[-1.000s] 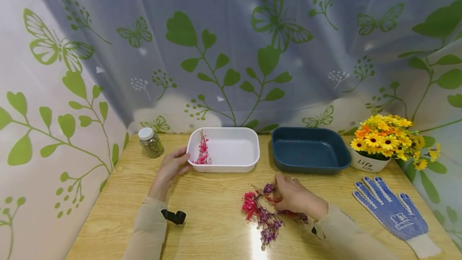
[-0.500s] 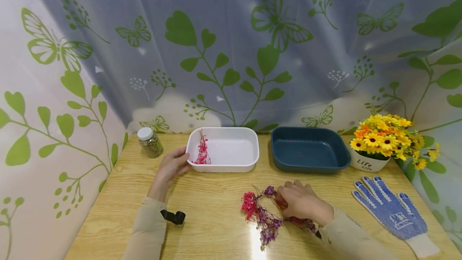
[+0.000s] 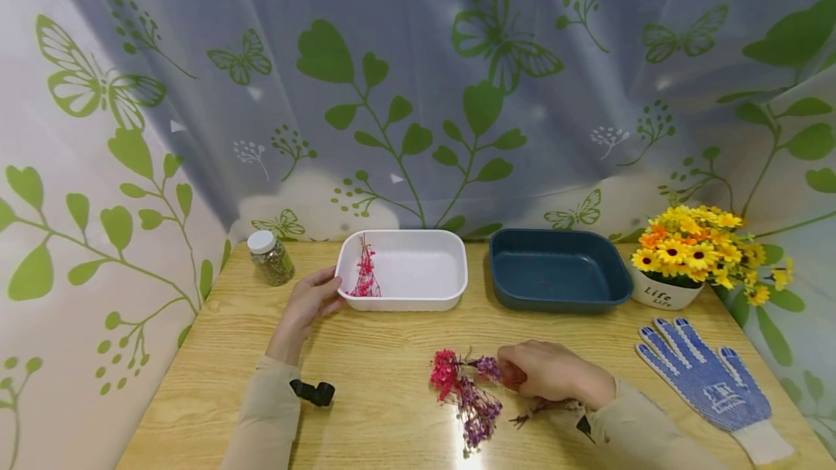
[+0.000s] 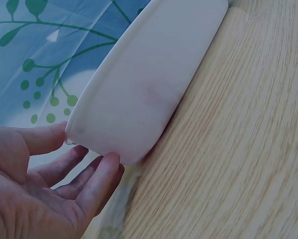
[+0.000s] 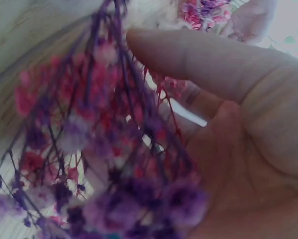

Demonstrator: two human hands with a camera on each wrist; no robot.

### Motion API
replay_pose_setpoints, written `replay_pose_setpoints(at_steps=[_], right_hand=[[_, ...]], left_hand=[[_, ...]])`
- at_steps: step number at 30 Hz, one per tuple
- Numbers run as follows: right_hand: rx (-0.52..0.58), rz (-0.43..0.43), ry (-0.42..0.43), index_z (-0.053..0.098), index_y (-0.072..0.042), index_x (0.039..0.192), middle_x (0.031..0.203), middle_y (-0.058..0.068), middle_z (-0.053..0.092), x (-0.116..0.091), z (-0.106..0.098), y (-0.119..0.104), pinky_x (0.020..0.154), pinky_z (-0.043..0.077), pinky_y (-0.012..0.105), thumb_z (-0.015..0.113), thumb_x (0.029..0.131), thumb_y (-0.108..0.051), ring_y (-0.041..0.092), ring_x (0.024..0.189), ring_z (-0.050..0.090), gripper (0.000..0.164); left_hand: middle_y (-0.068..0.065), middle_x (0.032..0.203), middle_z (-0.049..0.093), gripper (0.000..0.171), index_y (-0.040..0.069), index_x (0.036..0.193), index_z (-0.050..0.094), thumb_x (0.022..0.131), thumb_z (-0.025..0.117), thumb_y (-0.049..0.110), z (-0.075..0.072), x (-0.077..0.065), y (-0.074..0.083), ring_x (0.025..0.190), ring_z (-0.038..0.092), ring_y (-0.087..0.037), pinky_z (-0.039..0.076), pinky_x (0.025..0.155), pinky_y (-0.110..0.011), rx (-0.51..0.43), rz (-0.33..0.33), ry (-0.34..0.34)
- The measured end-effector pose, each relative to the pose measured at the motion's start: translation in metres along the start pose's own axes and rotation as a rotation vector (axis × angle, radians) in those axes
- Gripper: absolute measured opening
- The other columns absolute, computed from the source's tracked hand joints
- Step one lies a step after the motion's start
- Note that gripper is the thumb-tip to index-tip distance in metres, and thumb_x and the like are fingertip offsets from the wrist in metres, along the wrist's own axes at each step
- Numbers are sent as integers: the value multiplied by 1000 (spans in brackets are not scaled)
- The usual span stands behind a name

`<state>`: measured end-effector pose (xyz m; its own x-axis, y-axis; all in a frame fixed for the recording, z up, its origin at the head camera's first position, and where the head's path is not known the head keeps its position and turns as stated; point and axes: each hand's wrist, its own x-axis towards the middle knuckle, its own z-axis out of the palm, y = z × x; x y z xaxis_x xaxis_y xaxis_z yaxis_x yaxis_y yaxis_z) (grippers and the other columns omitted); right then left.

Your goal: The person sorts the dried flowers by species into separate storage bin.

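Two grips: both are working over the wooden counter [image 3: 372, 390]; clock hours are counting from the white tray [image 3: 418, 274] in the head view.
Left grip [image 3: 309, 303]: at 8 to 9 o'clock, it is pinching the white tray's end, thumb lying at the rim, fingertips touching the outer wall.
Right grip [image 3: 550, 372]: at 4 o'clock, it is curling round flower stems; blur is hiding exactly which ones.
Purple sprig [image 5: 114, 209]: in the right-wrist view it is spreading close beside the thumb, pink blossoms showing among its stems.
Loose sprigs [image 3: 475, 412]: at 5 o'clock, pink and purple heads are lying together on the counter.
Pink sprig [image 3: 366, 274]: inside the white tray it is lying along the 9 o'clock end.
Dark blue tray [image 3: 558, 304]: at 3 o'clock, it is standing just beside the white one, holding tiny pink specks.
Flowerpot [image 3: 666, 292]: farther out at 3, it is carrying yellow and orange blooms.
Glove [image 3: 715, 386]: between 3 and 4, it is lying flat.
Jar [image 3: 273, 263]: at 9, it is standing white-capped.
Curtain [image 3: 405, 114]: at 12, it is hanging behind everything.
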<state>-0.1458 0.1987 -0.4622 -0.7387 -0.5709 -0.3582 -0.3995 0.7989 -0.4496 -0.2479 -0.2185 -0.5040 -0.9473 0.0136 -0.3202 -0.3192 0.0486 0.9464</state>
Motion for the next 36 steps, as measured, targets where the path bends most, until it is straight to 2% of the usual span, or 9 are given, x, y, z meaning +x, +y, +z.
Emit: replay_pose_setpoints(at_steps=[4, 8, 16, 18, 22, 26, 30, 36], right_hand=[[36, -32, -52, 61, -23, 88, 79, -9, 55, -1, -5, 3, 61, 34, 24, 80, 86, 1, 5, 69, 42, 31], [88, -68, -89, 65, -19, 82, 77, -11, 52, -5, -11, 5, 64, 35, 23, 79, 86, 1, 4, 71, 42, 25], [329, -254, -169, 63, -8, 84, 76, -10, 50, -10, -25, 16, 65, 39, 19, 72, 90, 4, -1, 69, 44, 16], [357, -301, -191, 63, -7, 86, 75, -8, 49, -10, -27, 18, 66, 40, 18, 71, 91, 3, -2, 69, 44, 14], [366, -399, -224, 67, -11, 98, 79, -1, 56, -11, -28, 21, 67, 45, 16, 70, 96, -3, -4, 74, 47, 8], [405, -442, -256, 67, -13, 117, 88, 5, 57, -13, -28, 23, 69, 47, 18, 67, 100, -8, -3, 79, 48, 18], [433, -440, -227, 65, -15, 117, 93, 4, 59, -13, -29, 24, 72, 50, 20, 67, 101, -12, -2, 83, 51, 16], [485, -446, -80, 64, -16, 108, 94, 6, 66, -12, -27, 24, 72, 57, 24, 62, 107, -15, 0, 81, 59, 3]], left_hand=[[-25, 160, 46, 54, 4, 161, 41, 111, 54, 21, 0, 0, -1, 101, 68, -5, 62, 93, -22, 5, 1, 4], [-25, 159, 46, 54, 5, 161, 42, 111, 54, 22, 0, 0, -1, 101, 68, -4, 62, 93, -22, 4, 2, 2], [-25, 160, 46, 55, 4, 161, 41, 111, 55, 22, -1, 0, -1, 106, 69, -9, 62, 91, -20, -20, 6, -8], [-24, 160, 45, 55, 5, 161, 41, 111, 55, 22, -1, 0, -1, 107, 69, -9, 62, 90, -19, -19, 7, -11], [-24, 160, 45, 54, 6, 161, 42, 111, 55, 22, -1, 0, -1, 108, 69, -9, 62, 91, -19, -23, 7, -13], [-24, 161, 45, 55, 6, 162, 41, 111, 54, 22, -1, -1, -2, 111, 68, -10, 62, 94, -21, -27, 1, -19], [-24, 162, 45, 55, 5, 162, 40, 111, 54, 22, -1, -1, -2, 111, 68, -10, 61, 97, -22, -28, -6, -20], [-24, 162, 44, 55, 5, 162, 40, 111, 54, 22, -1, 0, -2, 110, 67, -9, 62, 94, -21, -37, -9, -17]])
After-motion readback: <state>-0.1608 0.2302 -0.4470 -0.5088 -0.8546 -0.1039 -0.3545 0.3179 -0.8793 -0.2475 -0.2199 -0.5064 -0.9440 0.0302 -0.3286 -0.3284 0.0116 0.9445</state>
